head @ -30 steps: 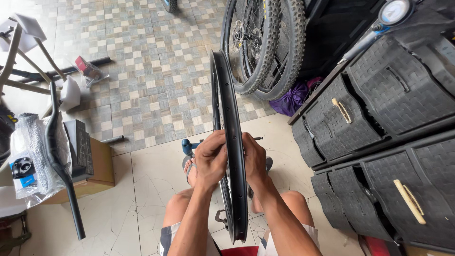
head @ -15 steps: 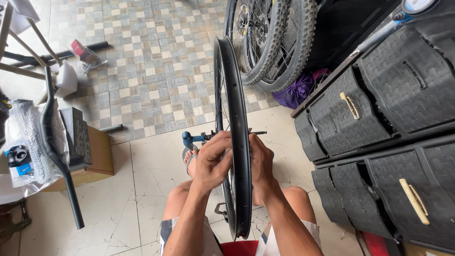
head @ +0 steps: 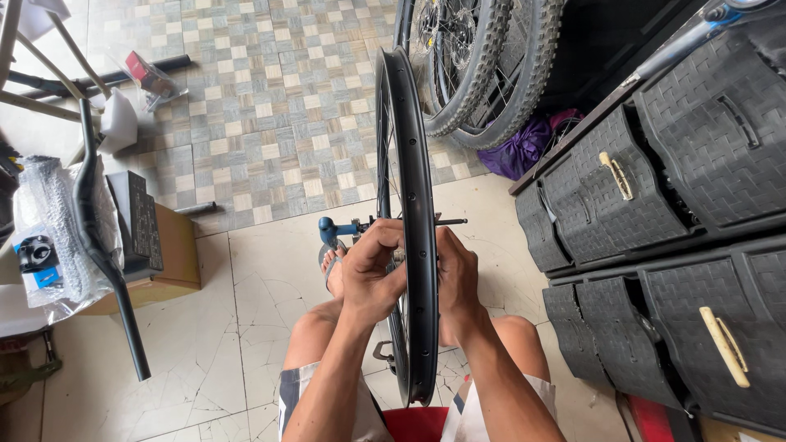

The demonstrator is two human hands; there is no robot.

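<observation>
Between our knees, the black rim (head: 413,164) stands upright, edge-on, running from our lap toward the knobby tyres (head: 491,65). Our left hand (head: 372,274) and right hand (head: 457,282) pinch its sides.

Home bike workshop: knobby wheels (head: 483,65), tiled floor (head: 270,106).
</observation>
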